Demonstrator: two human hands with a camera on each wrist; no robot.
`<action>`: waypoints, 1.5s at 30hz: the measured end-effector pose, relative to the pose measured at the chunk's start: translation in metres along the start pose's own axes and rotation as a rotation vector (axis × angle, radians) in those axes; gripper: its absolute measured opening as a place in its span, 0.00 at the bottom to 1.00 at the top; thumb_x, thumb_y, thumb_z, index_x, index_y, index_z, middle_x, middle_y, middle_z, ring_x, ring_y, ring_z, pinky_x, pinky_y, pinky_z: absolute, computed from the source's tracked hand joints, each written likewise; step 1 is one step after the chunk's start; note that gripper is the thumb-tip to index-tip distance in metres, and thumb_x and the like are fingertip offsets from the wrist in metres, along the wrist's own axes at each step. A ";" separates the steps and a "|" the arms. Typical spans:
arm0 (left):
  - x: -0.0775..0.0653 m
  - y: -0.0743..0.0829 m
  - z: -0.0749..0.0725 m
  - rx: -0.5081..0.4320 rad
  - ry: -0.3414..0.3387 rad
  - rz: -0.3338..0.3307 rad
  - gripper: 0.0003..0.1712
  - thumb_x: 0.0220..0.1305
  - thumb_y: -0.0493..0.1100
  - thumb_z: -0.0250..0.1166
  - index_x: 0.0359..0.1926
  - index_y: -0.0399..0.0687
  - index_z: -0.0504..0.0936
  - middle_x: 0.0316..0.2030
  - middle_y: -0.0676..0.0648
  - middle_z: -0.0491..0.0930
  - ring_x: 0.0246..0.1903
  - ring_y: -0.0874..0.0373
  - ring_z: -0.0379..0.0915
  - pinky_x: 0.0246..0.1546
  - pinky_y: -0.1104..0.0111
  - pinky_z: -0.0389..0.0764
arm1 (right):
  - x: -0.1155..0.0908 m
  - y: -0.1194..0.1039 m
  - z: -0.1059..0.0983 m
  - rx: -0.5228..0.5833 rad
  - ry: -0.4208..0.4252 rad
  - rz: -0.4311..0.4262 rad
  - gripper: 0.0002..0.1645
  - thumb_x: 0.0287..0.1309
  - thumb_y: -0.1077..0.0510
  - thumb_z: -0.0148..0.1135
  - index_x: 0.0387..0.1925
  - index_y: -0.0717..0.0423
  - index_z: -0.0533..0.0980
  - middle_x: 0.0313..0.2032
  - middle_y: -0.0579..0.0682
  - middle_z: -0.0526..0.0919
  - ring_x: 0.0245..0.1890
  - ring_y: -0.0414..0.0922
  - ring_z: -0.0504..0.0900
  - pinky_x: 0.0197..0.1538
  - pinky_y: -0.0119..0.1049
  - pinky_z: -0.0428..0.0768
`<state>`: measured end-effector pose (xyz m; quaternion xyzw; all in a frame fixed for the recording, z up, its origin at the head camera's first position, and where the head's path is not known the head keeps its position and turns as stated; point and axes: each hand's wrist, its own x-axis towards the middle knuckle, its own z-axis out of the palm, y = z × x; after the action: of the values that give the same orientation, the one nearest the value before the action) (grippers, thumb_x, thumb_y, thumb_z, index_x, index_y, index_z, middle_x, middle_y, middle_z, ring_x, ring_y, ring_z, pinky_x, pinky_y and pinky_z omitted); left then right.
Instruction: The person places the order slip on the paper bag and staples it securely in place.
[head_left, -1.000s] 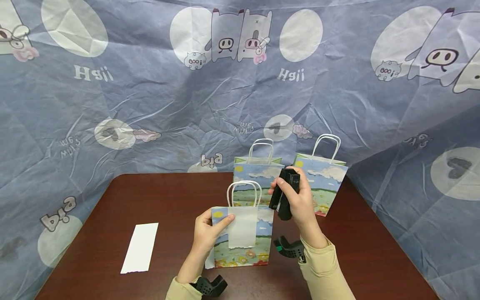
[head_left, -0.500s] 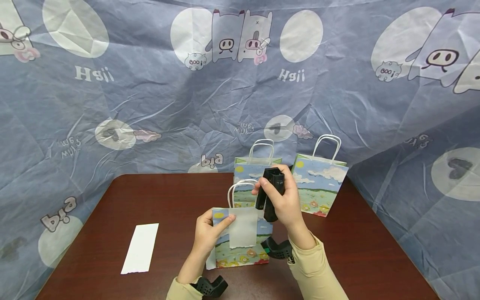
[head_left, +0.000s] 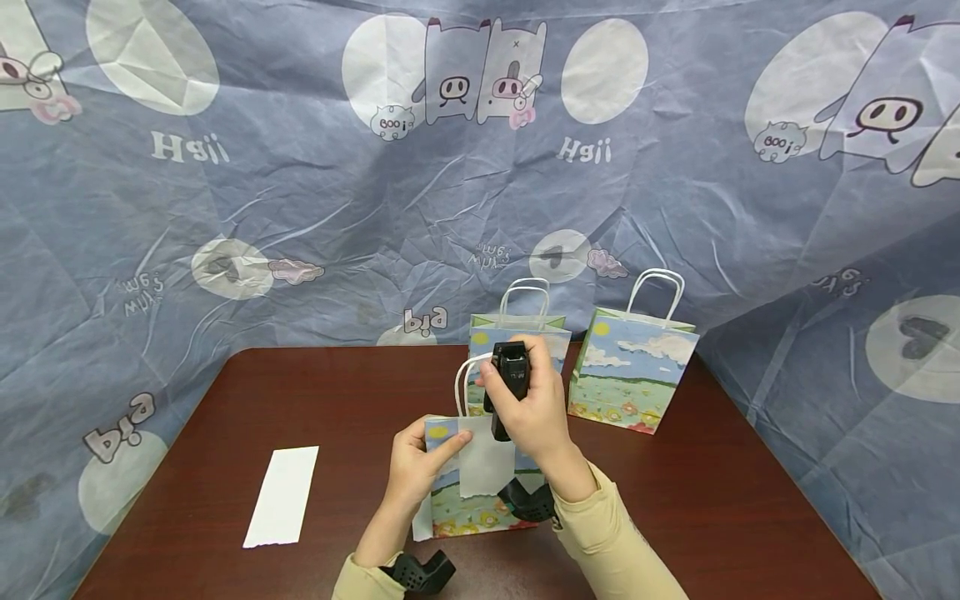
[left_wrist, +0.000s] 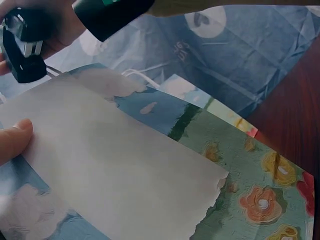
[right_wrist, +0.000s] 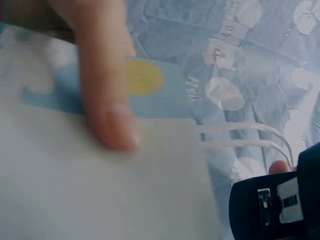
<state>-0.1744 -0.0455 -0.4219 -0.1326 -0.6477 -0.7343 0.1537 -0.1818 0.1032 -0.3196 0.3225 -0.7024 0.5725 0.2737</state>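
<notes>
On the dark reddish-brown worktop point(head_left: 360, 383), at left, lies a torn-edged white paper strip point(head_left: 282, 497). To its right, my left hand point(head_left: 415, 467) pinches a meadow-printed paper bag point(head_left: 480, 518) together with the white paper slip point(head_left: 483, 471) against its front. Both should be light and crease easily; the upper edge seems the safest hold. My right hand point(head_left: 538, 410) is curled round a black stapler point(head_left: 512, 367), probably stiff and heavier, best held mid-body, near the slip's top edge. Beyond stands one matching bag point(head_left: 557, 335); farther right, another similar bag point(head_left: 637, 367).
</notes>
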 end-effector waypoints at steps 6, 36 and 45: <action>0.000 0.001 0.000 -0.002 -0.009 0.005 0.06 0.51 0.28 0.69 0.30 0.32 0.80 0.19 0.51 0.74 0.18 0.63 0.69 0.21 0.72 0.72 | -0.002 0.007 0.007 -0.092 0.005 -0.029 0.17 0.55 0.73 0.58 0.44 0.71 0.64 0.28 0.58 0.80 0.24 0.49 0.81 0.21 0.35 0.76; 0.001 0.004 0.000 0.018 -0.029 -0.013 0.06 0.53 0.30 0.69 0.32 0.33 0.80 0.18 0.49 0.72 0.17 0.62 0.67 0.19 0.72 0.70 | -0.012 0.044 0.027 -0.287 0.143 0.006 0.16 0.56 0.57 0.62 0.44 0.59 0.69 0.24 0.51 0.79 0.17 0.38 0.76 0.17 0.27 0.73; 0.000 0.004 0.000 0.033 -0.025 -0.015 0.06 0.52 0.29 0.69 0.33 0.33 0.80 0.20 0.50 0.75 0.19 0.61 0.71 0.20 0.71 0.73 | -0.009 0.046 0.030 -0.295 0.150 0.024 0.15 0.56 0.55 0.62 0.40 0.59 0.69 0.25 0.51 0.79 0.18 0.40 0.77 0.18 0.29 0.74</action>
<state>-0.1726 -0.0455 -0.4184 -0.1344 -0.6625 -0.7230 0.1425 -0.2114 0.0815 -0.3607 0.2267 -0.7601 0.4890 0.3631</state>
